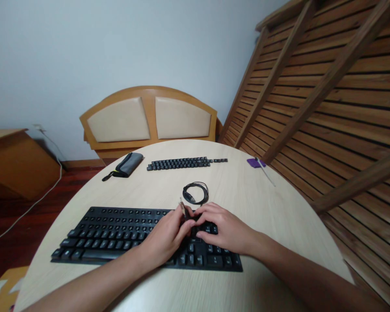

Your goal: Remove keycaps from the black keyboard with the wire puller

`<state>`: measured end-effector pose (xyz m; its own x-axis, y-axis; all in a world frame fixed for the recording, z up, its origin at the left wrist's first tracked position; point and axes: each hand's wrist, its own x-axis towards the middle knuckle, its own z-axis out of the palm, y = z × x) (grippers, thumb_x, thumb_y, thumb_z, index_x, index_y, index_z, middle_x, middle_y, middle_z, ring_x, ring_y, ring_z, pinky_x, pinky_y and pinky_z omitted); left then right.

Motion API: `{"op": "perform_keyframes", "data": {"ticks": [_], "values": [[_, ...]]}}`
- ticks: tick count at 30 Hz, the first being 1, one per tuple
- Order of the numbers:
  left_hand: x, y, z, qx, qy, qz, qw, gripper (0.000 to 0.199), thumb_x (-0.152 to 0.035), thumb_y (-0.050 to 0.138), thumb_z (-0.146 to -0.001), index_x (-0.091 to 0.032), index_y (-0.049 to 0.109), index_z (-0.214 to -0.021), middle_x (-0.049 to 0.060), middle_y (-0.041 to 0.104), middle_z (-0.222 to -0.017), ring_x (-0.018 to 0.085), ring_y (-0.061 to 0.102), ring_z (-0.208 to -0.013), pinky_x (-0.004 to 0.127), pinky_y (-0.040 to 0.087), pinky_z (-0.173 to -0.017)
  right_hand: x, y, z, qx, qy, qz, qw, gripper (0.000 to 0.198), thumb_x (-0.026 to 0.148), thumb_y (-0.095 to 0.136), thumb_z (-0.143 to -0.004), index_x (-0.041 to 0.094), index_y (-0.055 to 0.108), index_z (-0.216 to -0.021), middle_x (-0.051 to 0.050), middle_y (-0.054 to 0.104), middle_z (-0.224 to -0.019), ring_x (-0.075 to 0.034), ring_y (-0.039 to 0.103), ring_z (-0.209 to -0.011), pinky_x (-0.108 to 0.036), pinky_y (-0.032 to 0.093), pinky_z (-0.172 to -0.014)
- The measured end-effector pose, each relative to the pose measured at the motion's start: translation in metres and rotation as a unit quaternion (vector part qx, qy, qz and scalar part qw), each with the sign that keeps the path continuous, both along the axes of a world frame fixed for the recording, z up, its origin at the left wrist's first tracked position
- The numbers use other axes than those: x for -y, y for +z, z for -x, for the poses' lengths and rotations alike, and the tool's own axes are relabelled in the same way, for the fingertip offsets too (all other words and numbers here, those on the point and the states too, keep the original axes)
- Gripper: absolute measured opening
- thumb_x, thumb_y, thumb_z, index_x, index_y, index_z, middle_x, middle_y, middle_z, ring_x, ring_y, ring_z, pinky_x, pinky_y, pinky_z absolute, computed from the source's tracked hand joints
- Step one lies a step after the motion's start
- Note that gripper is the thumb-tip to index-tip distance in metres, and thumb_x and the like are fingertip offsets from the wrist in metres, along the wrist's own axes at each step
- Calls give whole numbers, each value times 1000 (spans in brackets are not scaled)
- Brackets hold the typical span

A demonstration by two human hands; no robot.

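Note:
A black full-size keyboard (97, 255) lies across the near part of the table, with caps on its lower rows. Its upper rows show bare switches. Over the right-hand part of the keyboard, my left hand (164, 236) is closed on a slim brownish tool with a thin pale tip (182, 209), which tilts up between the fingers. My right hand (225, 227) meets it from the right, fingers bent and fingertips close to my left thumb. Whatever sits between the right fingertips is too dark and small to make out.
Behind the keyboard lies a coiled black cable (205, 186). Loose black keycaps (182, 163) stand in rows farther back. A grey zip pouch (130, 164) is at the left, a purple cloth (252, 163) with a thin pale stick (266, 173) at the right of the round table (279, 234).

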<state>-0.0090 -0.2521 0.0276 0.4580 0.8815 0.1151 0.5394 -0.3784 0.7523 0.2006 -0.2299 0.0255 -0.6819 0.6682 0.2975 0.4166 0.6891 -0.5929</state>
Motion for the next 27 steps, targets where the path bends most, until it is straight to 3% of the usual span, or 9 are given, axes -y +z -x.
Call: {"op": "perform_keyframes", "data": {"ticks": [6,14,20,27], "values": [[1,1,0,3,-22,-2,1000,15,-32,41,-98,-20,49,-104,3,64,-85,20,59,-81,32,42,-75,0,0,1,-8,-5,2,1000,10,20,70,-80,20,66,-89,-6,64,-114,-19,56,-110,-36,44,-96],[1,2,2,70,-19,25,997,14,-30,37,-99,-20,46,-102,-1,59,-76,16,57,-72,29,42,-72,1,-5,2,-53,-5,-1,999,8,18,70,-78,19,64,-83,-4,68,-98,-19,60,-102,-35,47,-92],[-2,-1,1,165,31,52,984,18,-35,35,-100,-19,44,-101,-1,58,-73,16,56,-73,31,44,-74,-2,-7,1,-103,-61,69,990,10,20,69,-78,20,65,-88,-3,70,-94,-17,66,-88,-32,51,-84],[-7,-5,-1,161,64,42,984,19,-35,35,-100,-19,45,-102,-2,55,-73,16,54,-71,31,43,-72,-30,-4,-15,-90,-141,36,985,14,26,65,-83,19,69,-95,-4,70,-95,-17,65,-89,-32,50,-84]]}}
